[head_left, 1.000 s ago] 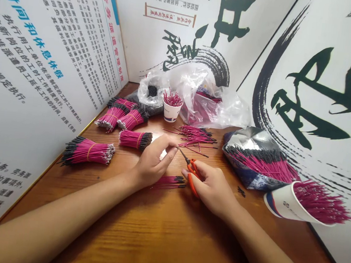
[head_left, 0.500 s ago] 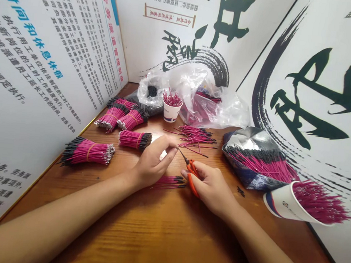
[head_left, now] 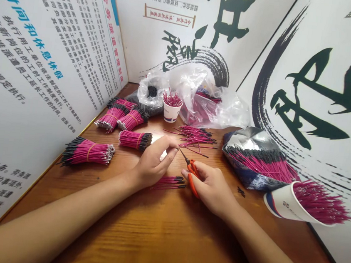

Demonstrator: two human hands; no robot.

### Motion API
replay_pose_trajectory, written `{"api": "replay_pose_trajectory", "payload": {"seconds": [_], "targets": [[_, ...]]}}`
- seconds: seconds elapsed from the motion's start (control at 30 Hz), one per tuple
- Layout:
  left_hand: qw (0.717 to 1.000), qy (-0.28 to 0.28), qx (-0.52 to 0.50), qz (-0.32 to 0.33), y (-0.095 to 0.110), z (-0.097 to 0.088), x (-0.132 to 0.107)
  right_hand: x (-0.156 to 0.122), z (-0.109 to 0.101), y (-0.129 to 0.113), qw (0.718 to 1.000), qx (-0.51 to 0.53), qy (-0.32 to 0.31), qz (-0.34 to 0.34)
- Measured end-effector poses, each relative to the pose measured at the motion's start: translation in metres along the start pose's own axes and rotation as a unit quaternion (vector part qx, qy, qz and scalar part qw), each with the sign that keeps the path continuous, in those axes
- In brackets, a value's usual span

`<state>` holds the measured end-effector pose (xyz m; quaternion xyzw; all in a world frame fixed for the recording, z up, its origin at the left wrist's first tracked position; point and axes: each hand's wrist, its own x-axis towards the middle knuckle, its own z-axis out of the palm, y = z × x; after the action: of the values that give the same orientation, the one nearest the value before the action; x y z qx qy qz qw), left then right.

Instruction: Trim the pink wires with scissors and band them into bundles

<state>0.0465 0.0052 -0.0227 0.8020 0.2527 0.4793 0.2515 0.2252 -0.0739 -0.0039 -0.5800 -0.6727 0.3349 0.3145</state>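
Observation:
My left hand (head_left: 157, 162) is closed in a pinch above the table, thumb against forefinger. What it pinches is too small to make out. In my right hand (head_left: 212, 185) are orange-handled pliers (head_left: 192, 182), their slim dark tips reaching the left fingertips. Below and between the hands lies a small row of pink wires with black ends (head_left: 170, 182). Behind my left hand is a white patch (head_left: 162, 154), mostly covered. A banded bundle of pink wires (head_left: 133, 140) lies left of that hand.
Loose pink wires (head_left: 197, 136) lie beyond my hands. More banded bundles (head_left: 88, 152) are at left. A paper cup of wires (head_left: 171, 113) and plastic bags (head_left: 224, 111) stand at the back. On the right are an open bag (head_left: 246, 178), a tilted cup (head_left: 282, 201) and black bits (head_left: 241, 191).
Both hands stay almost in place, with a very slight shift of the fingertips and pliers. Nothing else has visibly moved.

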Motion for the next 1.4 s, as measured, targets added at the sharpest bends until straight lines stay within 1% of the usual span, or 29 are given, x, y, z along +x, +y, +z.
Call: {"api": "replay_pose_trajectory", "payload": {"seconds": [0.33, 0.5, 0.67, 1.07, 1.4], "targets": [[1.0, -0.006, 0.012, -0.004, -0.0007, -0.0003, 0.0001, 0.0013, 0.001, 0.0017, 1.0, -0.007, -0.003, 0.0], [1.0, -0.013, 0.009, -0.022, 0.0006, -0.0009, 0.0001, 0.0008, 0.0007, 0.0035, 1.0, -0.003, 0.003, -0.006], [0.999, -0.018, 0.001, -0.03, 0.0024, -0.0019, -0.0001, 0.0006, 0.0009, 0.0011, 1.0, 0.002, 0.003, 0.002], [0.999, -0.022, 0.004, -0.03, 0.0004, -0.0007, -0.0008, -0.0001, 0.001, 0.0022, 1.0, -0.005, 0.006, -0.004], [0.999, -0.021, 0.005, -0.029, 0.0022, -0.0013, 0.0002, 0.0006, -0.0002, -0.0017, 1.0, -0.001, 0.005, -0.001]]}}
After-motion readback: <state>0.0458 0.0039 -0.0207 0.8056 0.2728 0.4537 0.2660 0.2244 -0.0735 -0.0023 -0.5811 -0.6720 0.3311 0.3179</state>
